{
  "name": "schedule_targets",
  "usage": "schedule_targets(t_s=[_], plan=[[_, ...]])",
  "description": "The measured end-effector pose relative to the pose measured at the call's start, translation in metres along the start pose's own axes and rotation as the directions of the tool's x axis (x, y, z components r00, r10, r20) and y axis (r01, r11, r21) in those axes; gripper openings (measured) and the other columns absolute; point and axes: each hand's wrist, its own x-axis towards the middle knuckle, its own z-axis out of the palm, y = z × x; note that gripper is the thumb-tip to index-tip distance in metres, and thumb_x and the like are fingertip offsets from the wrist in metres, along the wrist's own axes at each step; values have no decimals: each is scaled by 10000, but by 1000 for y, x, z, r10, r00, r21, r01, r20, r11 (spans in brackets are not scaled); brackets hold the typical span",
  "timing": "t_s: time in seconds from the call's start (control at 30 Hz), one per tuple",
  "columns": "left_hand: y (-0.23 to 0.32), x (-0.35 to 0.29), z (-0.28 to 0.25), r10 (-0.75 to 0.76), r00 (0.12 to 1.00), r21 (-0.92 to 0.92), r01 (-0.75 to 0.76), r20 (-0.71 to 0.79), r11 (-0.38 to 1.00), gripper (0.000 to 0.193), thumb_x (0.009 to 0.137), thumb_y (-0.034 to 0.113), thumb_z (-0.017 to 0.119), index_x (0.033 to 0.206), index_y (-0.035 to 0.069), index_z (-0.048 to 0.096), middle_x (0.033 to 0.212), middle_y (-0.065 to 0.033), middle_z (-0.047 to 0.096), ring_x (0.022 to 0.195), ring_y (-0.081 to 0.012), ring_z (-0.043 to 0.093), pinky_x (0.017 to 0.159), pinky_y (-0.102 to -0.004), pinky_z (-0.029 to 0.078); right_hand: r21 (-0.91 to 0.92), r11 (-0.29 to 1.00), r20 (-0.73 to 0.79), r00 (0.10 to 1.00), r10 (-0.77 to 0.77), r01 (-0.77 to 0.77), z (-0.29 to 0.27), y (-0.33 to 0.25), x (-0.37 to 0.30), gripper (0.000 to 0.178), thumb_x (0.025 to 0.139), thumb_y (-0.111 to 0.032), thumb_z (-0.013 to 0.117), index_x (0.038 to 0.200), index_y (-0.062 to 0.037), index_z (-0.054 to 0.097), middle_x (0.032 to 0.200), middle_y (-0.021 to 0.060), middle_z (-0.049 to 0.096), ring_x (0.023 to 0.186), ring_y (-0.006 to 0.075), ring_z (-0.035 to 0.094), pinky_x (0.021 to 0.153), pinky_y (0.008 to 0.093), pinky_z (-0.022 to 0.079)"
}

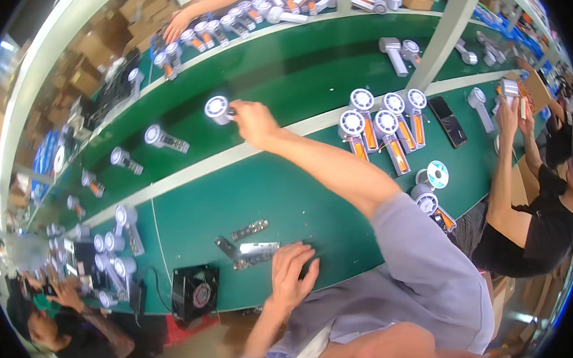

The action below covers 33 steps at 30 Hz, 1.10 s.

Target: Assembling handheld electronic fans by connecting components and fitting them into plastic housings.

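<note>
My right grip [255, 123] closes on the fan [216, 109], probably handle-side to spare its head; my left grip [293, 274] lies empty, fingers loosely spread.

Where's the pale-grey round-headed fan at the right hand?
Head view, upper left: the fan is beyond the long pale rail, between the right hand and another grey fan.

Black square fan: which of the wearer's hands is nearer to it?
Left. The left hand is to the right of the black square fan, apart from it; the right hand is farther off, well forward, at a pale handheld fan.
</note>
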Motion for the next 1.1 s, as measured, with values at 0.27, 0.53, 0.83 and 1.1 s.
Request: schedule_targets(t_s=[0.27,0.53,0.83,1.1], plan=[[-9,1,2,-52,995,54,48,83,997,285,830,30,831,1095,26,726,1176,-129,715,1150,-351,672,1000,-479,503,-240,970,235,972,9,49,-30,-13,21,236,882,-118,741,1075,7,684,1097,256,733,1053,434,720,912,523,587],[-9,-2,-15,104,994,372,-92,-12,924,335,819,-24,795,1139,41,720,1191,-114,713,1151,-331,680,1031,-486,481,-880,404,-105,932,346,-249,-275,168,42,201,896,-137,677,1025,-67,814,1109,192,786,1069,330,777,862,450,641],[-43,29,-52,-329,944,595,266,-3,759,401,952,49,677,1348,7,628,1291,-179,659,1209,-392,609,1069,-504,453,-653,346,-294,647,704,-673,-313,249,31,406,998,-242,601,1337,-45,706,1421,202,674,1331,383,642,1091,516,523],[-54,36,-57,-318,948,455,278,11,846,168,931,5,699,1097,15,672,1053,-164,680,974,-392,631,875,-494,503,-150,788,14,795,606,-597,-299,181,34,333,975,-218,649,1193,28,698,928,211,737,723,304,749,679,406,631]])
